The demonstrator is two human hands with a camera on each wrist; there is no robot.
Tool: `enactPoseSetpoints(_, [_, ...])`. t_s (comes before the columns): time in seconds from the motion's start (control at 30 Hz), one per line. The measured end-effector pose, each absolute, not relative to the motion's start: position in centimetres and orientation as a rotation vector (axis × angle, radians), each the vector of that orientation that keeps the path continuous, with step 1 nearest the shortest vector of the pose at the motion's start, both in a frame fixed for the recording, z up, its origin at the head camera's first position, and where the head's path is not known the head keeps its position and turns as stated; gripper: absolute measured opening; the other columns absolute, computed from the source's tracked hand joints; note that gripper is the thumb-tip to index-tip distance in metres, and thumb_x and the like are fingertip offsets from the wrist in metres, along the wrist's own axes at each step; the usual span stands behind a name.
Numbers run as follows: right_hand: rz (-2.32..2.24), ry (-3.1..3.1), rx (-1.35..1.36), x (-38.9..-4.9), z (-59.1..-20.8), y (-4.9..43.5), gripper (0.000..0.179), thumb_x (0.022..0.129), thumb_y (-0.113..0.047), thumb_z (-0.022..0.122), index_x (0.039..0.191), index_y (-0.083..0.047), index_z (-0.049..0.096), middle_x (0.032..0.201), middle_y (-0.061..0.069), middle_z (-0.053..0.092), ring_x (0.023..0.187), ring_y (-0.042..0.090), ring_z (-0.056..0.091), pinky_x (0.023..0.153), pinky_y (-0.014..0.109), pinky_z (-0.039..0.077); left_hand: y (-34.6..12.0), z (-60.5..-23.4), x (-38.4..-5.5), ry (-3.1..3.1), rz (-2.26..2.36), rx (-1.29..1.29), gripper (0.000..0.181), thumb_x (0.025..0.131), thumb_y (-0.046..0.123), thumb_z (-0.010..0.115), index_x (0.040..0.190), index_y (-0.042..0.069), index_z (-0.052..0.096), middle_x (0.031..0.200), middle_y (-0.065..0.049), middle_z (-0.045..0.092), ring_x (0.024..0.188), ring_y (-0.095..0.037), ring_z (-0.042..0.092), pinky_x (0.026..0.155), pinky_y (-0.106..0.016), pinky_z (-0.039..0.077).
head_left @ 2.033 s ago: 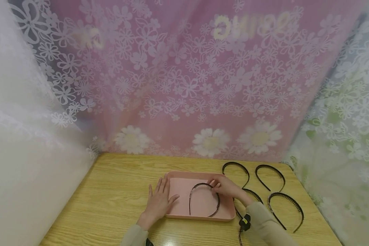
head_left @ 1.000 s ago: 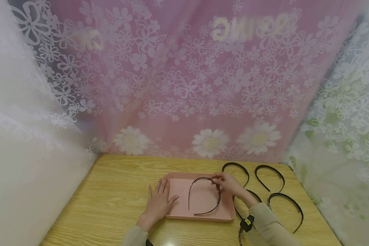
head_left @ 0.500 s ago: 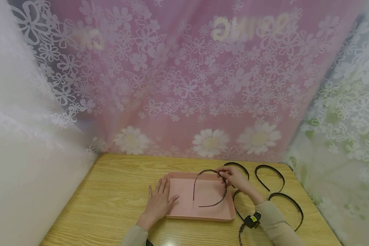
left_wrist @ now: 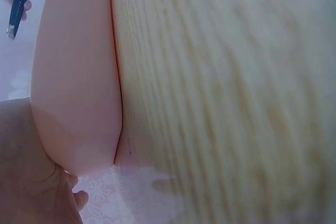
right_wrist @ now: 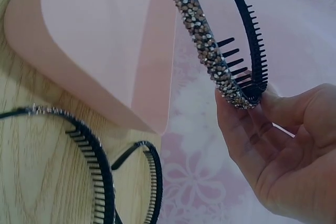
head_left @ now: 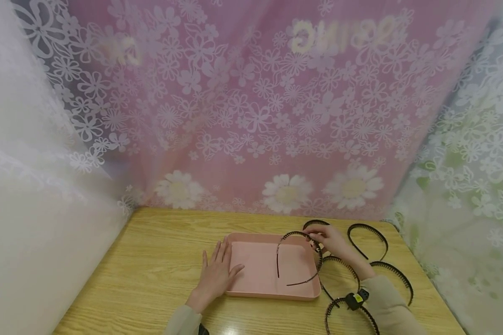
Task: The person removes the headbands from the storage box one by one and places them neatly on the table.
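A black toothed headband (head_left: 282,242), its outer band covered in glittering stones, is pinched between the thumb and fingers of my right hand (head_left: 330,242). It is held up over the right part of a shallow pink tray (head_left: 272,297). In the right wrist view the stone-covered band (right_wrist: 202,38) and its comb teeth show close up, with the fingertips at the curve. My left hand (head_left: 217,272) rests with straight fingers against the tray's left side, thumb over the rim. The left wrist view shows the tray wall (left_wrist: 79,77) beside that hand. No headband lies inside the tray.
Right of the tray several more headbands lie on the wooden table (head_left: 159,260): one at the back right (head_left: 370,228), one at the right (head_left: 398,272), one by the tray's side (head_left: 345,263), another near the front (head_left: 328,316). Flowered curtains (head_left: 251,116) enclose the table.
My right hand has lifted the headband from the tray's floor and carried it to the right, toward the tray's right edge. The left hand has stayed in place.
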State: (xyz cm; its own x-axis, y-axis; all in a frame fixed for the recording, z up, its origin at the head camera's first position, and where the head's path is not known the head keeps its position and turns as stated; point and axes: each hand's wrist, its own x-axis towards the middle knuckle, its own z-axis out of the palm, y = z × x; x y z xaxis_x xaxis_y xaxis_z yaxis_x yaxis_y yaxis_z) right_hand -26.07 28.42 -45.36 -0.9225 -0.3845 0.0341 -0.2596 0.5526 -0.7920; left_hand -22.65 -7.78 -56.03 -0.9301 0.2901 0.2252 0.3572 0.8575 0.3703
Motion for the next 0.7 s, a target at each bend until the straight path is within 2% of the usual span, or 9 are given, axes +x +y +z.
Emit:
enactPoseSetpoints(0.1, [-1.345,2.583,-0.511,-25.7,-44.8,28.8,0.034,0.108,-0.009,0.049,0.136,0.008,0.056,0.109,0.017,0.067,0.075,0.021,0.062,0.061,0.043,0.058,-7.7,-56.0,-22.7,-2.877,-0.617,-0.501,0.079,0.103,0.050,0.051,0.159,-0.001,0.028,0.167,-0.018,0.020,0.152,-0.040,0.021,0.114,-0.075,0.012])
enactPoseSetpoints(0.27, [-1.353,2.554,-0.509,-25.1,-44.1,29.8,0.037,0.108,-0.008,0.049,0.138,0.011,0.054,0.114,0.026,0.063,0.077,0.016,0.062,0.062,0.044,0.059,-7.8,-55.9,-22.6,-2.868,-0.640,-0.517,0.078,0.103,0.049,0.053,0.158,-0.002,0.030,0.166,-0.019,0.021,0.152,-0.042,0.023,0.113,-0.076,0.012])
enactPoseSetpoints(0.53, [-1.297,2.577,-0.548,-25.0,-44.6,32.3,0.036,0.108,-0.010,0.049,0.135,0.011,0.057,0.107,0.018,0.065,0.075,0.019,0.065,0.063,0.046,0.060,-7.9,-55.8,-22.4,-2.842,-0.649,-0.536,0.078,0.103,0.047,0.054,0.156,-0.005,0.032,0.165,-0.022,0.024,0.150,-0.045,0.026,0.112,-0.077,0.013])
enactPoseSetpoints(0.7, [-1.287,2.576,-0.562,-24.6,-44.8,33.5,0.035,0.108,-0.010,0.048,0.135,0.011,0.057,0.108,0.018,0.065,0.076,0.015,0.065,0.062,0.045,0.060,-7.8,-55.7,-22.4,-2.855,-0.623,-0.524,0.078,0.103,0.048,0.053,0.157,-0.003,0.030,0.165,-0.020,0.023,0.151,-0.043,0.025,0.112,-0.076,0.014])
